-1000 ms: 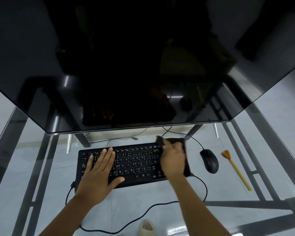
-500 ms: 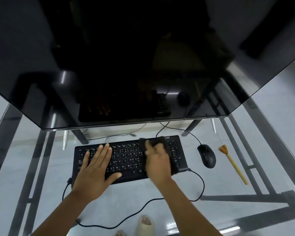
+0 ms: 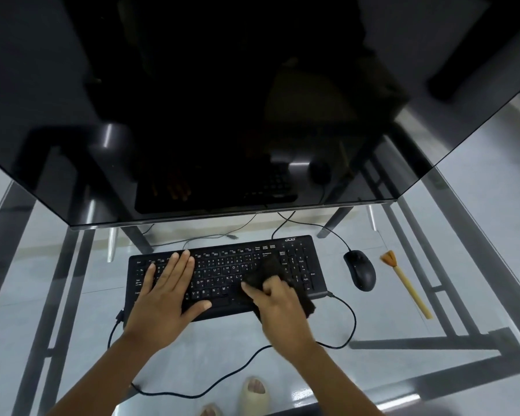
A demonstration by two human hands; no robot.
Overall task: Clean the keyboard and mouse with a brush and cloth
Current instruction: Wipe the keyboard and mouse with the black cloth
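Note:
A black keyboard (image 3: 222, 265) lies on the glass desk (image 3: 282, 370) under the monitor. My left hand (image 3: 165, 295) rests flat on the keyboard's left half, fingers straight. My right hand (image 3: 279, 310) grips a dark cloth (image 3: 264, 273) and presses it on the keys right of the middle. A black wired mouse (image 3: 360, 270) sits to the right of the keyboard. Further right lies a brush (image 3: 404, 283) with a long pale handle and orange bristles, untouched.
A large dark monitor (image 3: 222, 115) overhangs the far part of the desk. Black cables (image 3: 347, 313) loop from the keyboard's right end and along the near side. Through the glass I see the metal frame, the tiled floor and a foot in a sandal (image 3: 252, 394).
My right hand has dragged the cloth leftward across the keyboard, from its right end to right of the middle, and towards the near edge. My left hand stays flat on the left half.

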